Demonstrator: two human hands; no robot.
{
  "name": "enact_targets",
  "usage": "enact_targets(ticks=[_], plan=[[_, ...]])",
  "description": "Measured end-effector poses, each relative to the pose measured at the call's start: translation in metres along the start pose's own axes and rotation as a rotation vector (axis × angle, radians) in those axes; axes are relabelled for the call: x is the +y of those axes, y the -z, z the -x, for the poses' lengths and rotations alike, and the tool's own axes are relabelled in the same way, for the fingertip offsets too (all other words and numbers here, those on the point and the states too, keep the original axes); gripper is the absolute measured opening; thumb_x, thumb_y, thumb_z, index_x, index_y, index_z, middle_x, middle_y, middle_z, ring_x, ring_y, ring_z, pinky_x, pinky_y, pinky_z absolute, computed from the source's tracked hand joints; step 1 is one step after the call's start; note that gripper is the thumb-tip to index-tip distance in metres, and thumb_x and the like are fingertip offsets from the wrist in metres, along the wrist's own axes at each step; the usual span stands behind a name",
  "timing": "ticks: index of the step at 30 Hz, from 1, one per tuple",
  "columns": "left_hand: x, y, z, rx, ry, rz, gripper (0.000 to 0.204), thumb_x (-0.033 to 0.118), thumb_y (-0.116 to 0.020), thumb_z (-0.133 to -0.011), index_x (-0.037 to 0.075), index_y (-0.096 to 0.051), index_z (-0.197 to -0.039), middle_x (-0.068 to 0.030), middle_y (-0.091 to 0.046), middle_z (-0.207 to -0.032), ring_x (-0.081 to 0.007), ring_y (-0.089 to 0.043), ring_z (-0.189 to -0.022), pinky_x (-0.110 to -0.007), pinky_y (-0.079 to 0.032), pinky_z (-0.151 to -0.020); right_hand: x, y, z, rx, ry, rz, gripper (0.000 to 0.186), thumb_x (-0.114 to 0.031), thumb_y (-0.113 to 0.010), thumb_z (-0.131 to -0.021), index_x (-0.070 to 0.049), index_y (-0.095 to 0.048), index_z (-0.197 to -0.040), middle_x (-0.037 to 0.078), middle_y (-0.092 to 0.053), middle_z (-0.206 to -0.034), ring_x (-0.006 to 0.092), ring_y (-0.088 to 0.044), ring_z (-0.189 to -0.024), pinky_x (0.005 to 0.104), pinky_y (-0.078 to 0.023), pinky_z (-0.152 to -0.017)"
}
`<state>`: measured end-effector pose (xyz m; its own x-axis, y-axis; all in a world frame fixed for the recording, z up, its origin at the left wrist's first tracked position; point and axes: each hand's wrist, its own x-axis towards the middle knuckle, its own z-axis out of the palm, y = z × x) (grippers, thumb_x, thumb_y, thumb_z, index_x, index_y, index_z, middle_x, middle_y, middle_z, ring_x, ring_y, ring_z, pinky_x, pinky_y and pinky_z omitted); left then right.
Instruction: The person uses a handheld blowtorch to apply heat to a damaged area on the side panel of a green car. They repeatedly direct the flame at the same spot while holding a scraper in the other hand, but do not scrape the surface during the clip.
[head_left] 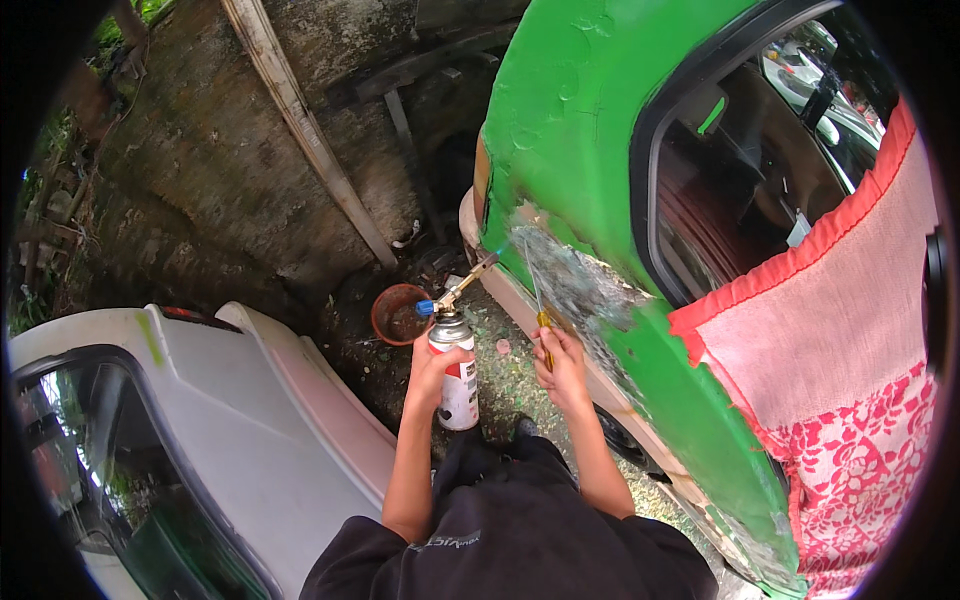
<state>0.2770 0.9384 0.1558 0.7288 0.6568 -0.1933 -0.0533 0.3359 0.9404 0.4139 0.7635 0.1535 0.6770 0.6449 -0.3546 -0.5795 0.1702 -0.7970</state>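
Note:
My left hand (430, 374) is wrapped round a white and red gas canister (460, 400). A brass blowtorch head (466, 284) with a blue knob sits on top of the canister. Its nozzle points up and right at the green car body (565, 100), with a faint blue flame at the end. In my right hand (565, 368) is a screwdriver (543, 319), gripped by its yellow handle. The thin shaft reaches up to a scraped grey patch (580, 275), where the green paint is off and the edges look rough and browned. Whether the tip touches the metal, I cannot tell.
A white car (230, 430) stands close on the left. Behind the torch, a reddish bucket (388, 322) rests on debris-strewn ground. A wooden post (310, 130) leans by the stained wall. Pink patterned cloth (810, 350) drapes over the green car, beside its window (740, 170).

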Motion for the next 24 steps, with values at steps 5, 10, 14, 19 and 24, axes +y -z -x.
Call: enact_targets(ticks=[5,10,14,19,24], plan=[[0.011,0.004,-0.009,-0.08,0.075,-0.021,0.03,0.004,-0.073,-0.066,0.003,-0.066,-0.096,-0.0035,-0.068,-0.084,-0.0148,-0.064,-0.076,-0.03,-0.05,-0.072,-0.009,-0.007,-0.006,-0.071,-0.102,-0.226,0.025,-0.03,-0.053,-0.108,-0.006,-0.055,-0.102,-0.003,-0.047,-0.071,0.0027,-0.03,-0.04,0.0215,-0.019,-0.034],[0.016,0.005,-0.03,-0.081,0.065,-0.054,0.029,0.004,-0.073,-0.066,0.002,-0.066,-0.094,-0.0043,-0.069,-0.084,-0.0148,-0.064,-0.073,-0.031,-0.05,-0.071,0.0,-0.017,-0.014,-0.092,-0.106,-0.314,0.024,-0.029,-0.054,-0.107,-0.006,-0.055,-0.101,-0.002,-0.047,-0.071,0.003,-0.03,-0.041,0.0213,-0.019,-0.034],[0.017,0.007,-0.041,-0.098,0.076,-0.053,0.029,0.004,-0.072,-0.066,0.002,-0.065,-0.094,-0.0044,-0.069,-0.084,-0.015,-0.064,-0.073,-0.031,-0.05,-0.07,0.001,-0.012,-0.003,-0.072,-0.092,-0.304,0.023,-0.029,-0.054,-0.107,-0.007,-0.055,-0.1,-0.002,-0.047,-0.072,0.0027,-0.03,-0.041,0.0209,-0.019,-0.034],[0.016,0.008,-0.046,-0.133,0.084,-0.046,0.028,0.003,-0.073,-0.066,0.002,-0.066,-0.094,-0.0048,-0.069,-0.085,-0.0151,-0.064,-0.074,-0.031,-0.05,-0.07,-0.002,-0.016,0.004,-0.082,-0.071,-0.289,0.022,-0.027,-0.053,-0.108,-0.006,-0.054,-0.1,-0.002,-0.046,-0.072,0.002,-0.029,-0.041,0.0205,-0.02,-0.034],[0.015,0.012,-0.052,-0.147,0.099,-0.045,0.028,0.003,-0.072,-0.066,0.002,-0.066,-0.093,-0.0053,-0.069,-0.085,-0.0157,-0.065,-0.073,-0.032,-0.051,-0.069,0.001,-0.017,0.011,-0.045,-0.05,-0.247,0.022,-0.027,-0.05,-0.108,-0.006,-0.054,-0.1,-0.003,-0.045,-0.073,0.0021,-0.029,-0.041,0.0202,-0.02,-0.035]])
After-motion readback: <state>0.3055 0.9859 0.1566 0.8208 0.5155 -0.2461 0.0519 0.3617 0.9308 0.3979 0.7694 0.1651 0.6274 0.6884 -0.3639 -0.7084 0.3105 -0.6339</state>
